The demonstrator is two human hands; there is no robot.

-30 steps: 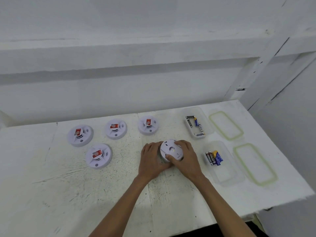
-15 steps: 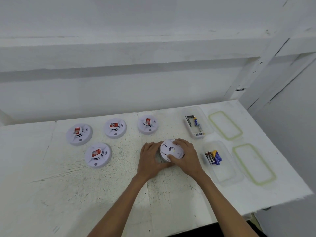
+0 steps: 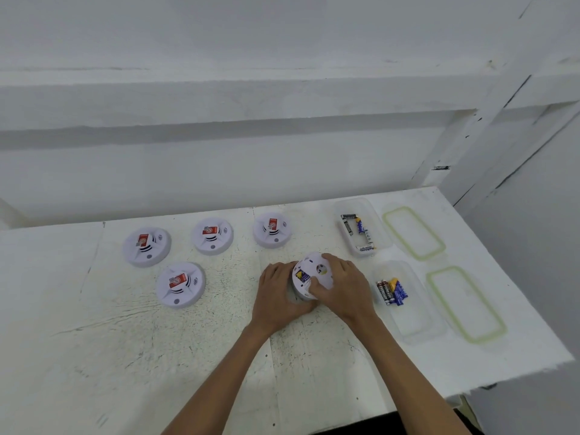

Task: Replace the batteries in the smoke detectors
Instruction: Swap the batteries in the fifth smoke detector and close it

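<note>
The white worktop (image 3: 157, 356) fills the lower frame. At its right edge stand two clear tubs, their green-rimmed lids (image 3: 413, 232) laid beside them so the batteries stay within reach. The upper tub (image 3: 378, 216) holds a few loose cells and the lower tub (image 3: 417, 328) holds a bundle (image 3: 392, 291) - which lot is fresh I can only guess. Left of centre, four smoke detectors (image 3: 181, 284) lie face up, well apart from the hands; I can't tell whether they are waiting or done. At centre the fifth detector (image 3: 314, 271) is turned underside up and tilted, so its battery bay faces me. The left hand (image 3: 277, 293) curls round its left rim, steadying it. The right hand (image 3: 342, 287) grips the right side, thumb pressing beside the bay - a blue-and-yellow cell (image 3: 302, 275) shows there.
</note>
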